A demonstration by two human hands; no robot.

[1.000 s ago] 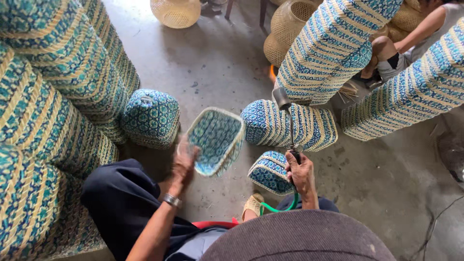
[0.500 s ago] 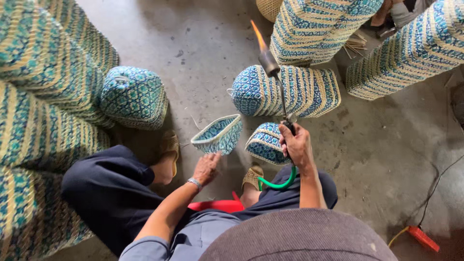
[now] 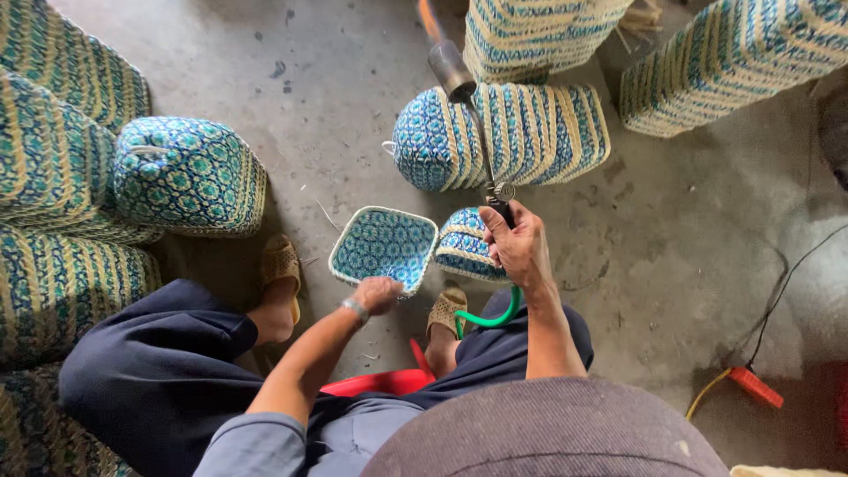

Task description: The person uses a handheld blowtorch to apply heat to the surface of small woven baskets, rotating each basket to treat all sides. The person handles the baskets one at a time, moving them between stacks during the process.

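Seated worker on a concrete floor (image 3: 221, 62), seen from above. At far left, stacked woven baskets (image 3: 53, 177) lie on their sides, and a rounded blue-patterned basket (image 3: 190, 172) rests just beside them. At centre, the left hand (image 3: 378, 294) has its fingers closed on the near rim of a small square basket (image 3: 382, 247), tilted so that its open inside faces the camera. Touching this on the right sits a second small basket (image 3: 461, 246). The right hand (image 3: 521, 247) is wrapped around the handle of a gas torch (image 3: 468, 115), fed by a green hose (image 3: 490, 318); the nozzle points up and away, with a flame at the top edge, clear of the held basket. Behind lie a larger basket (image 3: 503, 132) and further stacks (image 3: 733, 62) at right. Judgement: the flame is not on the held basket, so its singeing appears pending or paused; which baskets are finished cannot be told.
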